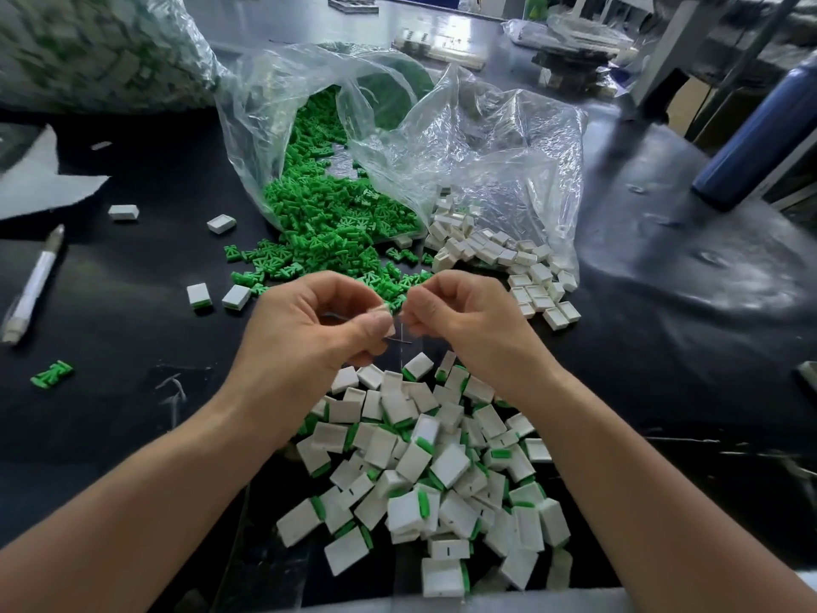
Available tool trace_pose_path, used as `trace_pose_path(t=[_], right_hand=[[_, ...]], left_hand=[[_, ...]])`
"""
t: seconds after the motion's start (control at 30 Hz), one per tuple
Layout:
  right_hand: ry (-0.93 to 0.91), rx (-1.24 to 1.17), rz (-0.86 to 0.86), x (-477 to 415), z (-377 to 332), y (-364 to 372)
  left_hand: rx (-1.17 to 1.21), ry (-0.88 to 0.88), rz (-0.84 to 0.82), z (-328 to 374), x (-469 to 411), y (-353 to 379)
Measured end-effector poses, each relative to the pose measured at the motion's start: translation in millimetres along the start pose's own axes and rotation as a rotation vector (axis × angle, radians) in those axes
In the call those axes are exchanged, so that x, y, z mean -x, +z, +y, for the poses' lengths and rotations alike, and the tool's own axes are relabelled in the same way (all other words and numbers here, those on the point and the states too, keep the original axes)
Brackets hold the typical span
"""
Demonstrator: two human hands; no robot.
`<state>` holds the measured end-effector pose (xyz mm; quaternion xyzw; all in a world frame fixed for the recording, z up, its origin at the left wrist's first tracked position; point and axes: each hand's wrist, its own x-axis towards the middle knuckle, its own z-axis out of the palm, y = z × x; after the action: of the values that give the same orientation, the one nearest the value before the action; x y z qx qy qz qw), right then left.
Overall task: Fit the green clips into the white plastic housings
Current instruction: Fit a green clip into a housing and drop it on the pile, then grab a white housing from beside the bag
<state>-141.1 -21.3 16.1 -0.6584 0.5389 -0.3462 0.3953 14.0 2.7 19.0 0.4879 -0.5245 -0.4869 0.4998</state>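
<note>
Both grips, left hand and right hand, seemingly pinch one blurred piece above the black table.

Green clips, small ribbed pieces, lie in a loose heap just beyond the fingers; one stray clip lies well off to their left; empty white housings, open-topped boxes, cluster beyond and right of the fingers; fitted housings, each showing a green edge, are heaped on the near side of the fingers; two further housings sit to the left.
</note>
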Motion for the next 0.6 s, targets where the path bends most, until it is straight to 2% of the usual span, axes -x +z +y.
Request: trace_pose_path(t=[0.07,0.1,0.23,0.33,0.6], right_hand=[[-0.064,0.307,0.108,-4,5,0],[-0.093,0.412,0.108,-7,7,1],[-0.116,0.673,-0.135,-15,15,8],[-0.097,0.749,-0.216,-16,19,10],[-0.185,0.848,-0.030,-13,18,11]], left_hand=[[0.041,-0.022,0.040,-1,-2,-1],[0.069,-0.029,0.055,-2,-3,-1],[0.107,-0.034,0.066,-2,-4,-2],[0.108,-0.046,0.070,-2,-4,-2],[0.116,-0.060,0.060,0,-3,-2]])
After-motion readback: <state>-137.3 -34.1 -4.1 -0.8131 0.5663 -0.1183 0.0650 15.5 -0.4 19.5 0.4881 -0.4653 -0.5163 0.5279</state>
